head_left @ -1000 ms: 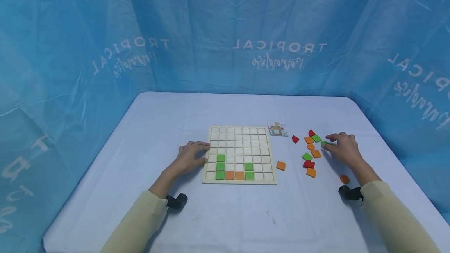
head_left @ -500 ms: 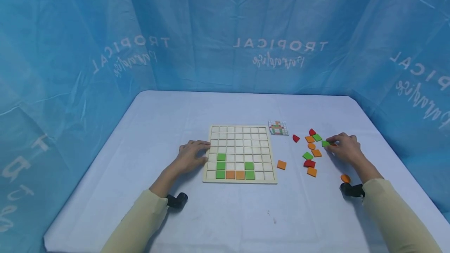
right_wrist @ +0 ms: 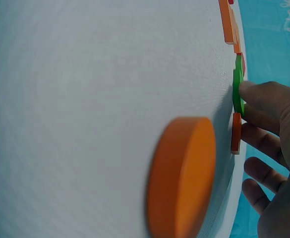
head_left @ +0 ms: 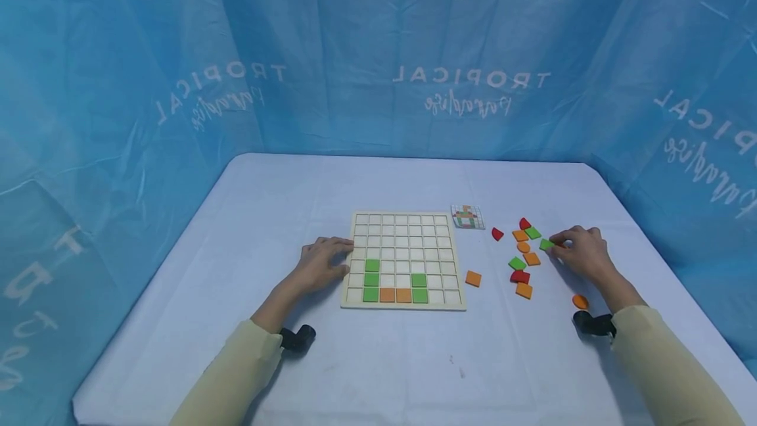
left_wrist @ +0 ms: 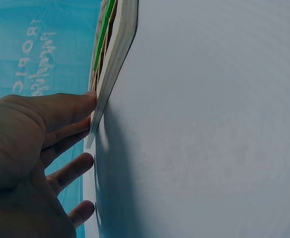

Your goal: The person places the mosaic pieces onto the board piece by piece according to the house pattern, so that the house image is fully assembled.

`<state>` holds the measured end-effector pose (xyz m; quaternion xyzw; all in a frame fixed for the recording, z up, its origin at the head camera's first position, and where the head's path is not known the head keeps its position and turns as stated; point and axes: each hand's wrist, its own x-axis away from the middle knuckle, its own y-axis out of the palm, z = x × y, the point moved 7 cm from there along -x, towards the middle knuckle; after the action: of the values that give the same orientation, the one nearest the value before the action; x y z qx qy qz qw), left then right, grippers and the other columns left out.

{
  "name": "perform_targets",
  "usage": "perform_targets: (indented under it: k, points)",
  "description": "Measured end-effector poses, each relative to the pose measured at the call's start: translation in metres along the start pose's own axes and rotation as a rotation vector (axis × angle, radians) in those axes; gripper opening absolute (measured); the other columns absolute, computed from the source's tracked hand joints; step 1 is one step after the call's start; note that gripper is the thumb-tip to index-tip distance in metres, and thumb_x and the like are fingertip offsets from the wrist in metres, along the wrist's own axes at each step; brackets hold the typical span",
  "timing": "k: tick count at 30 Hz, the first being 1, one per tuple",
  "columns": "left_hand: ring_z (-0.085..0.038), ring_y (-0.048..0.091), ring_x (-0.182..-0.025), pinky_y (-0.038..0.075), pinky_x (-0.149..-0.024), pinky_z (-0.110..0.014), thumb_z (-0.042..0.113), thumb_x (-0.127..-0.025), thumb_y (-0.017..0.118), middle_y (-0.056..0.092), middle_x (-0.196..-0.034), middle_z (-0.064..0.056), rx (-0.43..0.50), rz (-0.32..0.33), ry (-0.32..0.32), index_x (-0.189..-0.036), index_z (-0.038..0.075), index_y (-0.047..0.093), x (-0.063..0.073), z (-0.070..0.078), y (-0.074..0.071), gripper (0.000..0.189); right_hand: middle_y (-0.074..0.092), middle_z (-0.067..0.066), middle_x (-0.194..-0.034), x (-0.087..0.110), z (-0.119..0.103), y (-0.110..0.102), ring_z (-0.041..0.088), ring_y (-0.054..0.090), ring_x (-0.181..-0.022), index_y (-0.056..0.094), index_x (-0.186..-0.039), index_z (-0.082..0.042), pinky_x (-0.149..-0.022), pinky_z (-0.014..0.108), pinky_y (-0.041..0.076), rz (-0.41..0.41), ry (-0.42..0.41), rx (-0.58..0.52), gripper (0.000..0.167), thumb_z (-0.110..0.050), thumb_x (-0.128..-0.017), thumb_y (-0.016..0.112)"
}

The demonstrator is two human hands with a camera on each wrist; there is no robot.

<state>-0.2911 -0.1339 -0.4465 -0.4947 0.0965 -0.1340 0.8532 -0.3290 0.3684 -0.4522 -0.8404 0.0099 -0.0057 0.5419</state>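
Pinching green tile (head_left: 547,244) with right hand (head_left: 582,252), toward right edge of desk (head_left: 284,202); resting relaxed left hand (head_left: 319,263) against left edge of grid board (head_left: 401,242). Seemingly pick-up step; next move needing lift.

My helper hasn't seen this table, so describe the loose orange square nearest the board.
On the white table, find the grid board. Just right of its near half lies the orange square, alone; other loose orange squares sit clustered farther right.

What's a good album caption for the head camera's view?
Left hand touches a gridded board; right hand pinches a green tile.
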Motion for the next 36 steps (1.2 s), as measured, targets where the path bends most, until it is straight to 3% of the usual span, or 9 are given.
perform_targets:
  k: [7, 20, 27, 36]
  points:
    - [-0.027, 0.041, -0.128, 0.026, -0.102, -0.054, 0.019, -0.088, 0.069, 0.052, -0.138, -0.005, -0.004, -0.005, -0.006, -0.130, 0.008, 0.060, 0.000, 0.000, 0.000, 0.045, 0.048, 0.029, -0.118, 0.000, 0.002, 0.004, 0.049, 0.029, -0.112, 0.062, -0.120, 0.006, -0.081, 0.059, 0.040, -0.050, -0.019, -0.016, 0.048, -0.029, -0.088, 0.070]
    - [-0.027, 0.041, -0.128, 0.025, -0.102, -0.053, 0.019, -0.088, 0.070, 0.052, -0.138, -0.005, 0.002, -0.005, -0.006, -0.130, 0.008, 0.059, 0.001, -0.001, 0.000, 0.045, 0.051, 0.027, -0.114, 0.003, -0.008, 0.000, 0.045, 0.035, -0.108, 0.064, -0.115, 0.007, -0.078, 0.053, 0.043, 0.019, -0.082, -0.033, 0.038, -0.020, -0.088, 0.070]
    - [-0.028, 0.042, -0.127, 0.026, -0.101, -0.055, 0.018, -0.088, 0.069, 0.052, -0.138, -0.006, -0.008, 0.001, 0.009, -0.129, 0.007, 0.060, 0.001, 0.003, -0.004, 0.044, 0.055, 0.024, -0.112, 0.014, -0.051, 0.002, 0.040, 0.041, -0.106, 0.066, -0.114, 0.006, -0.076, 0.047, 0.047, 0.061, -0.141, -0.101, 0.038, -0.018, -0.085, 0.074]
    - [-0.027, 0.041, -0.128, 0.025, -0.102, -0.054, 0.019, -0.087, 0.070, 0.052, -0.138, -0.005, -0.005, 0.001, -0.002, -0.129, 0.008, 0.060, 0.000, 0.000, -0.002, 0.045, 0.065, 0.014, -0.105, 0.027, -0.125, 0.031, 0.030, 0.047, -0.103, 0.070, -0.111, -0.002, -0.082, 0.047, 0.045, 0.047, -0.279, -0.144, 0.033, -0.014, -0.082, 0.076]
